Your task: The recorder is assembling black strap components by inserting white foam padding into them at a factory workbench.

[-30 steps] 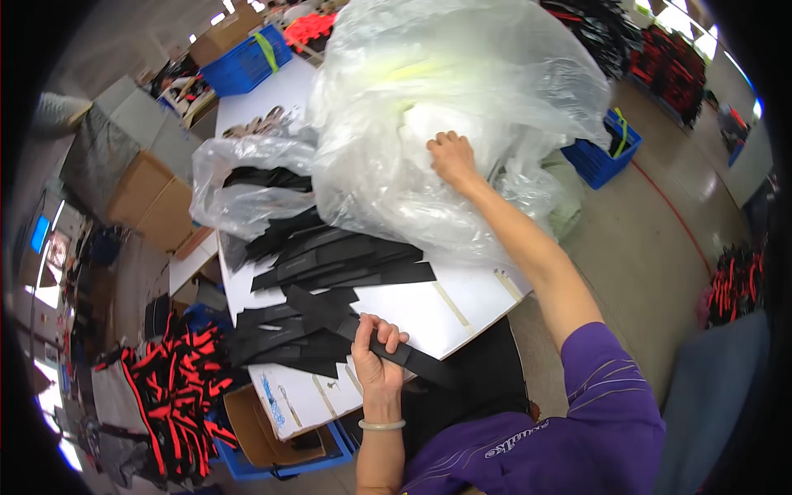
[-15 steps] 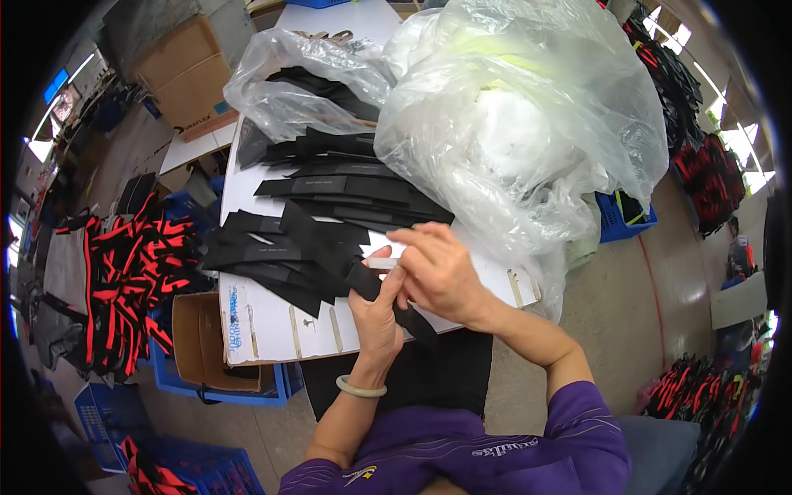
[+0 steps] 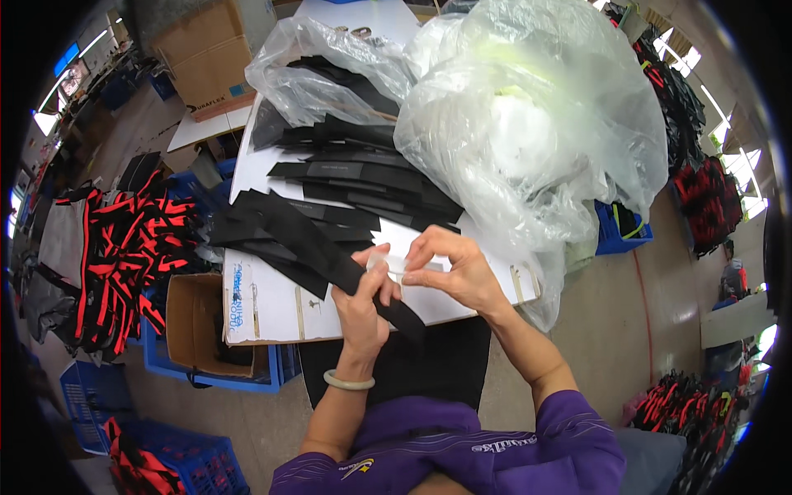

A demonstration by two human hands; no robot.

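My left hand (image 3: 361, 312) is closed on a black fabric strip (image 3: 312, 241), which runs up and left over the others and hangs past the table's front edge. At its fingertips is a small translucent white piece (image 3: 381, 261), perhaps a label or backing film. My right hand (image 3: 459, 269) pinches the other side of that white piece between thumb and fingers. Left of the hands lies a fanned pile of black strips (image 3: 247, 227) on the white table. Farther back, more stacked black strips (image 3: 355, 172) lie in rows.
A large clear plastic bag (image 3: 528, 124) covers the table's right side; a smaller bag (image 3: 322, 49) with black pieces sits behind. A cardboard box (image 3: 190, 326) in a blue crate stands below the left edge. Red and black goods (image 3: 132, 264) hang at left.
My hands have drawn slightly apart, and the white piece shows wider between them. My left hand still grips the black strip. The whole view has shifted a little.
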